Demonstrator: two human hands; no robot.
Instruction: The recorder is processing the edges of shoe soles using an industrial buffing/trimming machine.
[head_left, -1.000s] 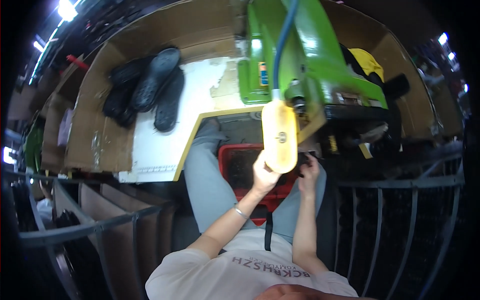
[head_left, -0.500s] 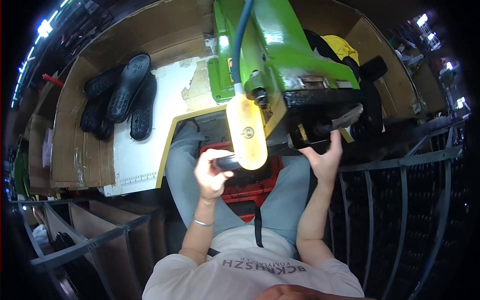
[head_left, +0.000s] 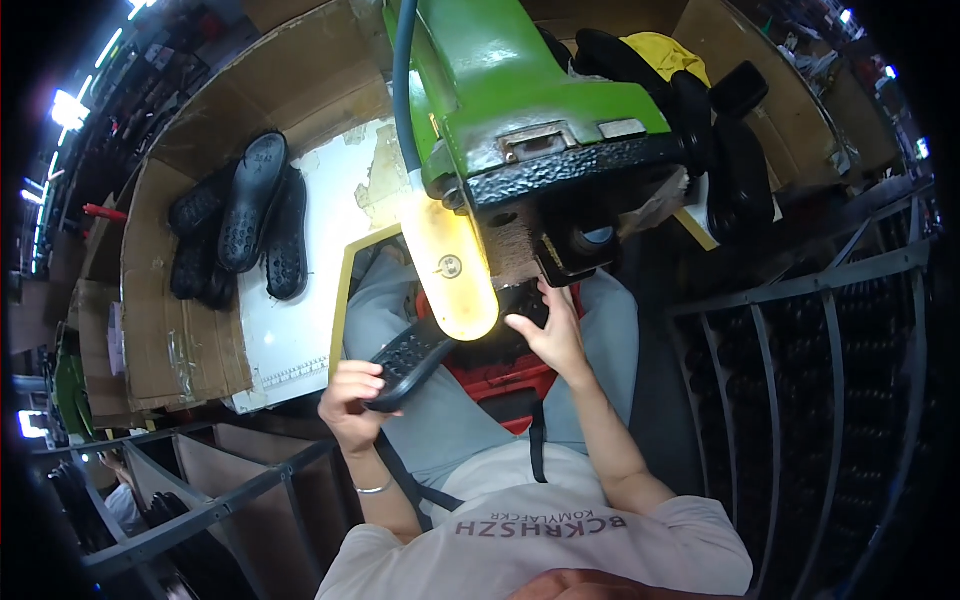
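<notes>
A black shoe sole (head_left: 408, 362) lies slantwise over my lap, its studded face up. My left hand (head_left: 352, 398) is closed round its near left end. At the sole's far right end, my right hand (head_left: 556, 338) grips with thumb and fingers, just under the head of the green machine (head_left: 560, 110). A glowing yellow lamp (head_left: 450, 270) hangs in front and hides the sole's middle. Beside the right fingertips is a dark machine part (head_left: 580, 245) with a round knob.
Several black soles (head_left: 252, 205) lie on the white board (head_left: 300, 340) at the left, inside a cardboard surround (head_left: 185, 350). More black soles (head_left: 738, 170) and a yellow cloth (head_left: 668, 58) are at the right. Metal racks (head_left: 800, 290) stand on both sides; a red stool (head_left: 500, 385) shows between my legs.
The sole and my left hand have moved left and nearer to me. My right hand has come left from beneath the machine head onto the sole. The view has shifted.
</notes>
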